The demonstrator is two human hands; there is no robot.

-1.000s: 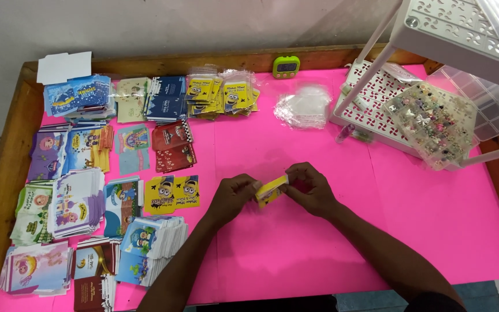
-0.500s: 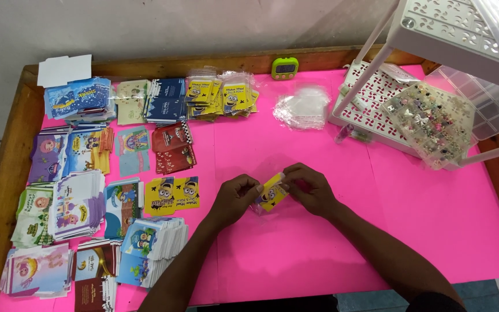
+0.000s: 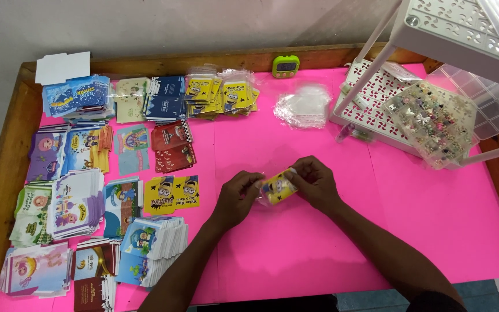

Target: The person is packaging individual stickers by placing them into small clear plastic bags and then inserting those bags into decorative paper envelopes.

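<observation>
Broadly, a pink surface (image 3: 434,231) with a wooden rim carries everything: a white perforated rack (image 3: 376,107) stands at its far right corner with a clear compartment box of small trinkets (image 3: 434,124) leaning on it, stacks of printed cards (image 3: 76,190) fill the left edge and far left corner, a heap of empty clear sleeves (image 3: 302,107) lies near the far edge, and a small green timer (image 3: 285,66) sits on the far rim. Near the middle, both hands meet over a small yellow card (image 3: 278,186) that seems to sit in a clear sleeve. The left hand (image 3: 237,199) is closed in a pinch on the card's left end; the right hand (image 3: 317,184) curls its fingers around the right end and top. The card looks light, thin and fairly stiff, while its plastic cover is likely slick and crinkly, so a grip by the edges between thumb and fingertip suits it better than pressing the face. Compared with a second ago, the hands have stayed in nearly the same spot, and the card has tipped a little, its face showing more; the stacks have not moved.
</observation>
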